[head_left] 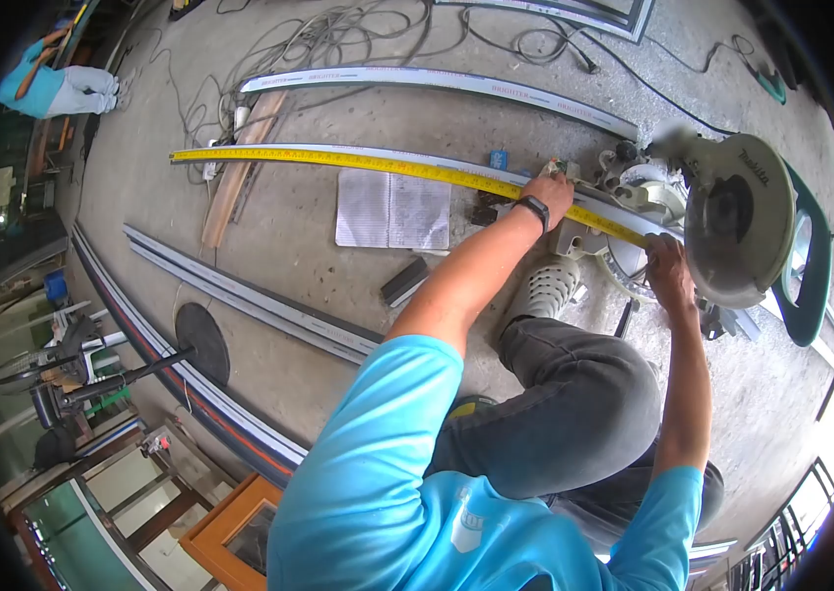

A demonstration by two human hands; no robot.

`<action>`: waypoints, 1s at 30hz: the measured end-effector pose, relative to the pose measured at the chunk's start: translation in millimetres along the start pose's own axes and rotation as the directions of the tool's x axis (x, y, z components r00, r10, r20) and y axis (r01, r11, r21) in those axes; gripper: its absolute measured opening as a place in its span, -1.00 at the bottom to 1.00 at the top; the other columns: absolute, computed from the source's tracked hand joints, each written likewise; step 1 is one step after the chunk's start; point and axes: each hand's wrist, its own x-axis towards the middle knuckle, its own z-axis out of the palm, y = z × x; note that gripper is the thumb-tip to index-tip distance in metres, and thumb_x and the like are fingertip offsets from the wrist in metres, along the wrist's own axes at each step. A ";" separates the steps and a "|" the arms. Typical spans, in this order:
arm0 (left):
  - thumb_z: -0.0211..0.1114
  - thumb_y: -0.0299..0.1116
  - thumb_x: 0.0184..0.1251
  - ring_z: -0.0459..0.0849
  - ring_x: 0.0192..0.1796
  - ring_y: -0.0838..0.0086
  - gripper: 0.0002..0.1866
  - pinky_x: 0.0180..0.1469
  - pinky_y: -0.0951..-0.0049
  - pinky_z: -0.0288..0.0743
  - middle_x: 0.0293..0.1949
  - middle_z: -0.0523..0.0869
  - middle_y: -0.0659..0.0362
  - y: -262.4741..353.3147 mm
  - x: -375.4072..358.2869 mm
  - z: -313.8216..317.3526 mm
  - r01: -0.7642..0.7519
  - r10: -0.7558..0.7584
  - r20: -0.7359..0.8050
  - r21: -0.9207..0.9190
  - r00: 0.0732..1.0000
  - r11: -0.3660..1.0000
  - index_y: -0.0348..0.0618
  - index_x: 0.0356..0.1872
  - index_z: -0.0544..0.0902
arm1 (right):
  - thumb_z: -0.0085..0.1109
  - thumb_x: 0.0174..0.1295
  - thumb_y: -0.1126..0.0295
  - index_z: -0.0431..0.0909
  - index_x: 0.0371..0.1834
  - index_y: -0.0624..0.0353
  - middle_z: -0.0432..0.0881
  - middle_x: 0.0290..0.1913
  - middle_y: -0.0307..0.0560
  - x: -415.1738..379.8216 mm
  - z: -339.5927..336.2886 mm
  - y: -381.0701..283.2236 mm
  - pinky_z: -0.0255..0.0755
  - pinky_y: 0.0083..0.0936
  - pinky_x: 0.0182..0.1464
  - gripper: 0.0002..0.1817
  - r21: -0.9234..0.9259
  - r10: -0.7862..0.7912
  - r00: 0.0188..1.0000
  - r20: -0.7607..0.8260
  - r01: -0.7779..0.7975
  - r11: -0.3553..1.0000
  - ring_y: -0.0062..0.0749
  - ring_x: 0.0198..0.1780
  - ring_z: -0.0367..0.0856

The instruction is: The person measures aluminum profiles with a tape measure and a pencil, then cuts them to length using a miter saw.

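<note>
A yellow tape measure [358, 165] is stretched along a long pale metal profile [309, 152], which reaches the mitre saw [740, 212]. My left hand [548, 194], with a dark watch on its wrist, is closed around the tape and profile partway along. Beside the saw's round blade guard, my right hand [670, 273] is closed on the right end of the tape; whether the tape's case is inside it is hidden. An open lined notebook [393, 210] lies on the floor below the tape. Just behind the profile is a small blue box [499, 159].
Another long profile [437, 83] lies farther back, near tangled cables [338, 39]. A wooden block [242, 169] crosses under the profiles at left. More profiles [250, 295] lie on the floor nearer me. A person [63, 84] stands at the far left.
</note>
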 end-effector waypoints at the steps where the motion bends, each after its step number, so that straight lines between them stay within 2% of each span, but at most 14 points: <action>1: 0.17 -0.42 0.41 0.81 0.03 0.14 -0.67 -0.05 0.21 0.77 0.21 0.62 -0.06 -0.9 1.6 -0.4 0.015 -0.014 0.050 -0.002 0.999 1.000 -0.24 0.16 0.58 | 0.32 0.02 0.68 0.56 0.20 0.00 0.59 0.09 0.04 2.8 0.0 0.6 0.51 -0.10 0.21 -0.40 0.000 -0.002 1.000 0.006 0.002 1.000 0.06 0.15 0.57; 2: 0.20 -0.41 0.39 0.82 0.03 0.17 -0.69 -0.05 0.23 0.76 0.21 0.63 -0.02 -2.0 -0.8 0.1 0.044 -0.044 0.012 -0.043 0.999 0.998 -0.21 0.12 0.61 | 0.31 0.03 0.69 0.57 0.18 0.02 0.60 0.06 0.04 4.1 -0.7 0.8 0.51 -0.11 0.20 -0.42 0.000 -0.006 1.000 0.012 0.006 1.000 0.05 0.15 0.57; 5: 0.22 -0.43 0.36 0.82 0.00 0.16 -0.68 -0.07 0.19 0.75 0.18 0.65 0.00 -11.8 -12.0 -4.2 -0.033 0.032 -0.029 -0.025 0.999 0.999 -0.20 0.11 0.60 | 0.31 0.03 0.69 0.58 0.17 0.02 0.61 0.04 0.00 4.6 -2.1 -0.9 0.51 -0.11 0.20 -0.43 0.026 0.005 1.000 0.021 -0.006 1.000 0.04 0.13 0.58; 8: 0.23 -0.46 0.32 0.81 -0.03 0.11 -0.66 -0.07 0.12 0.73 0.13 0.66 0.00 -19.9 -34.6 -11.1 0.022 -0.027 -0.036 -0.141 0.999 0.990 -0.20 0.11 0.58 | 0.32 0.02 0.67 0.60 0.16 -0.03 0.62 0.03 -0.05 0.6 -7.2 -11.3 0.55 -0.10 0.14 -0.42 0.017 -0.034 0.999 -0.016 0.035 0.999 0.03 0.11 0.59; 11: 0.25 -0.50 0.26 0.80 -0.05 0.04 -0.62 -0.05 0.07 0.70 0.11 0.65 -0.01 -49.8 -79.6 -5.4 0.015 -0.022 -0.038 -0.188 0.999 0.982 -0.16 0.12 0.57 | 0.33 0.02 0.64 0.59 0.19 -0.07 0.62 0.03 -0.07 -5.1 -10.6 -21.7 0.59 -0.10 0.08 -0.41 0.050 0.037 0.985 0.167 -0.046 0.998 0.03 0.10 0.60; 15: 0.25 -0.53 0.23 0.79 -0.06 0.02 -0.58 -0.03 0.05 0.68 0.09 0.66 0.00 -96.8 -128.5 8.3 0.124 -0.135 -0.047 -0.190 0.990 0.974 -0.09 0.14 0.57 | 0.39 0.03 0.56 0.52 0.29 -0.14 0.60 0.09 -0.05 -17.9 -1.7 -23.6 0.62 -0.11 0.11 -0.33 0.087 -0.013 0.977 0.212 -0.006 0.996 0.03 0.16 0.60; 19: 0.21 -0.55 0.25 0.79 -0.07 0.02 -0.60 -0.04 0.02 0.68 0.07 0.67 0.00 -127.3 -159.6 -0.6 0.227 -0.236 -0.046 -0.149 0.971 0.962 -0.10 0.14 0.57 | 0.42 0.03 0.54 0.50 0.31 -0.15 0.59 0.13 -0.05 -18.7 2.8 -26.0 0.61 -0.09 0.13 -0.30 0.086 0.010 0.961 0.276 -0.035 0.996 0.03 0.17 0.60; 20: 0.21 -0.56 0.26 0.79 -0.07 -0.01 -0.57 -0.04 -0.01 0.67 0.10 0.65 -0.02 -130.0 -160.6 -2.2 0.272 -0.276 -0.006 -0.147 0.961 0.951 -0.11 0.18 0.55 | 0.43 0.03 0.54 0.51 0.31 -0.15 0.59 0.13 -0.04 -17.2 2.9 -26.4 0.61 -0.09 0.12 -0.31 0.077 0.026 0.956 0.291 -0.050 0.996 0.04 0.17 0.61; 23: 0.21 -0.56 0.26 0.79 -0.08 -0.03 -0.54 -0.03 -0.03 0.67 0.13 0.62 -0.04 -118.1 -157.4 3.4 0.341 -0.344 -0.001 -0.131 0.939 0.931 -0.11 0.21 0.52 | 0.43 0.03 0.52 0.52 0.29 -0.14 0.61 0.10 -0.03 -11.2 5.3 -28.0 0.61 -0.10 0.11 -0.33 0.069 0.047 0.942 0.333 -0.074 0.995 0.04 0.14 0.63; 27: 0.20 -0.56 0.27 0.79 -0.10 -0.05 -0.46 -0.02 -0.03 0.67 0.23 0.58 -0.08 -80.0 -143.9 3.5 0.162 -0.194 -0.132 -0.220 0.972 0.962 -0.11 0.32 0.48 | 0.42 0.05 0.50 0.55 0.26 -0.12 0.63 0.03 -0.03 -4.8 -2.3 -29.8 0.61 -0.12 0.08 -0.38 0.057 0.044 0.941 0.337 -0.067 0.996 0.03 0.11 0.65; 30: 0.22 -0.51 0.28 0.78 -0.11 -0.06 -0.44 -0.06 -0.02 0.68 0.25 0.57 -0.09 -60.3 -130.2 -4.6 0.160 -0.182 -0.075 -0.235 0.980 0.959 -0.15 0.36 0.44 | 0.40 0.07 0.49 0.56 0.24 -0.12 0.64 0.01 -0.02 2.9 -3.0 -31.7 0.61 -0.11 0.08 -0.41 0.049 0.062 0.943 0.327 -0.082 0.995 0.03 0.11 0.64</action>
